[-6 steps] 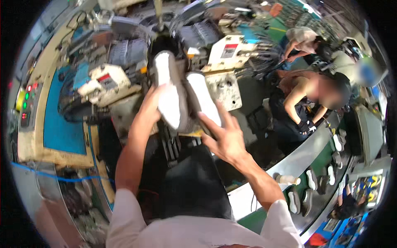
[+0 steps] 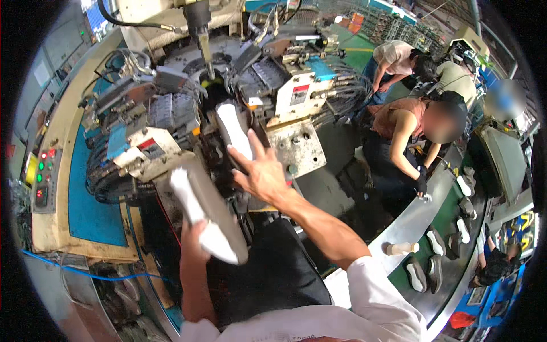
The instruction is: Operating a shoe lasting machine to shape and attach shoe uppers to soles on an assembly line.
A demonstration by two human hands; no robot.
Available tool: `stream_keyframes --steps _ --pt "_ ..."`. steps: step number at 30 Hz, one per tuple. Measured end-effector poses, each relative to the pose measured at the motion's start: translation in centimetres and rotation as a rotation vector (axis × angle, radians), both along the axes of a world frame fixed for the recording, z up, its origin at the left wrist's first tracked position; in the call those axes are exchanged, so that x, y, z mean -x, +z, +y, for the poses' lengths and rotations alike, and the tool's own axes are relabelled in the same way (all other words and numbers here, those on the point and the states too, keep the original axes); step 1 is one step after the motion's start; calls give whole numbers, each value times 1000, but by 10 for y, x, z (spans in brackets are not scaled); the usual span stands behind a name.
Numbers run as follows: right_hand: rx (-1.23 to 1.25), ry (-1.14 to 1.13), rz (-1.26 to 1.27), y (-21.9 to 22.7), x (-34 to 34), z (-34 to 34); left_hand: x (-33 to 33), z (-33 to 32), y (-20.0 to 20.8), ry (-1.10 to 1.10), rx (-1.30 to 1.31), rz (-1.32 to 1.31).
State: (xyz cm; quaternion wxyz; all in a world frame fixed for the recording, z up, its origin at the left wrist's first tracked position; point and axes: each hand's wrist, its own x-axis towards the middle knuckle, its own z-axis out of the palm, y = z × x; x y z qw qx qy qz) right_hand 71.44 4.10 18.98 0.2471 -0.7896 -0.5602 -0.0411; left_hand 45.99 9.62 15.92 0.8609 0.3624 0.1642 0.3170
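In my left hand is a brown shoe with a white sole facing up, its pointed end toward my lap; the shoe is slightly smeared by motion. A second brown shoe, also white side up, points away from me into the middle of the machine. My right hand lies over that shoe's near end, fingers spread around it and touching its white face. The palm hides the rest of its tip.
White machine blocks with hoses flank the shoes. A control panel with lit buttons is at far left. On the right, several shoes lie along a conveyor with a bottle. A co-worker bends beside it.
My left hand has drawn its shoe down and left, away from the other. My right hand and its shoe have moved left and farther in, toward the machine's centre.
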Motion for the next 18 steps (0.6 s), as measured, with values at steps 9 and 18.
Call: stream_keyframes --steps 9,18 --pt "-84 -16 -105 -40 18 29 178 -97 -73 187 522 -83" --pt "-198 97 -346 -63 21 31 168 -107 -90 115 466 251"
